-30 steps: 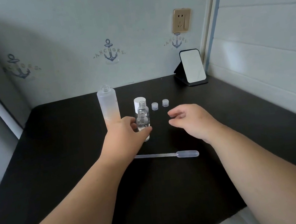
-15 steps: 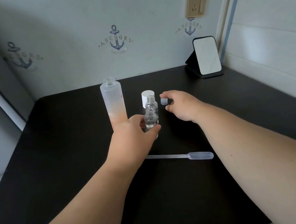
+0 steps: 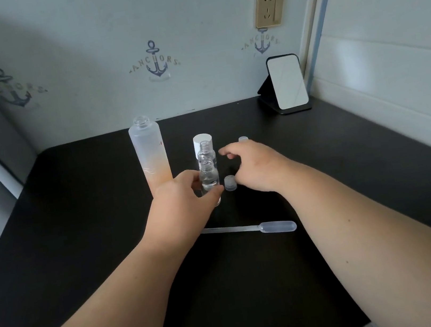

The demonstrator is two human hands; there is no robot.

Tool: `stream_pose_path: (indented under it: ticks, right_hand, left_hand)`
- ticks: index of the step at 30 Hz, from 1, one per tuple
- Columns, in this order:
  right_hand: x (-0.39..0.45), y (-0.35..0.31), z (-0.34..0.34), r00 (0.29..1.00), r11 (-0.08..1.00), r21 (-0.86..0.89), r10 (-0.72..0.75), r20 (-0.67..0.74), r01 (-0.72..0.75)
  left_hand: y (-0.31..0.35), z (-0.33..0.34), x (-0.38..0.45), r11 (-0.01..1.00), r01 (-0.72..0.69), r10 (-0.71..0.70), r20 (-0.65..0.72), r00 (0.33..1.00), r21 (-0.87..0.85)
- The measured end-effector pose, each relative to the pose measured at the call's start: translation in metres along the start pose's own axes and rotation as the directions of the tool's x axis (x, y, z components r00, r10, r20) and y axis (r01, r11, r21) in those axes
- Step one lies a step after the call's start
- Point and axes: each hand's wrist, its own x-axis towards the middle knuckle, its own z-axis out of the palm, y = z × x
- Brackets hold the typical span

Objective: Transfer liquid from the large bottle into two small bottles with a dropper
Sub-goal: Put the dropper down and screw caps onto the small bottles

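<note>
A tall frosted large bottle (image 3: pixel 152 158) with an orange lower half stands uncapped on the black table (image 3: pixel 76 212). Right of it, two clear small bottles stand uncapped, one behind the other. My left hand (image 3: pixel 181 207) grips the near small bottle (image 3: pixel 209 181), which holds some clear liquid. The far small bottle (image 3: pixel 206 153) stands free. My right hand (image 3: pixel 254 168) holds a small clear cap (image 3: pixel 230 183) at its thumb, just right of the near bottle. A second small cap (image 3: pixel 243 139) lies behind that hand. The plastic dropper (image 3: pixel 249 229) lies flat, nearer to me.
A white cap (image 3: pixel 202 140) stands behind the small bottles. A small standing mirror (image 3: pixel 286 82) leans at the back right corner, under a wall socket (image 3: pixel 269 7). Walls close the table at the back and right.
My right hand reached to the small caps, took one and brought it back beside the near small bottle. My left hand kept its grip on that bottle.
</note>
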Motion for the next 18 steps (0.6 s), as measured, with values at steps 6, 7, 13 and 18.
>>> stream_pose_path:
  ticks: [6,7,13,18]
  right_hand:
    - [-0.014,-0.007,-0.007,0.996,0.999,0.007,0.038,0.082,-0.038]
    - [-0.016,-0.006,-0.007,0.995,0.998,0.04,0.042,0.092,-0.046]
    - [-0.021,0.004,0.006,0.999,0.999,0.047,-0.003,-0.035,0.005]
    - [-0.027,0.018,0.001,0.979,0.94,0.323,-0.041,-0.198,0.104]
  left_hand:
    - [0.0,0.0,-0.002,1.0,-0.021,0.021,-0.011,1.0,0.001]
    - [0.0,0.001,-0.002,1.0,-0.021,0.021,-0.012,1.0,-0.004]
    - [-0.001,0.001,-0.002,1.0,-0.02,0.02,-0.009,1.0,-0.006]
    - [-0.001,0.001,-0.003,0.999,-0.052,0.052,-0.009,0.999,0.007]
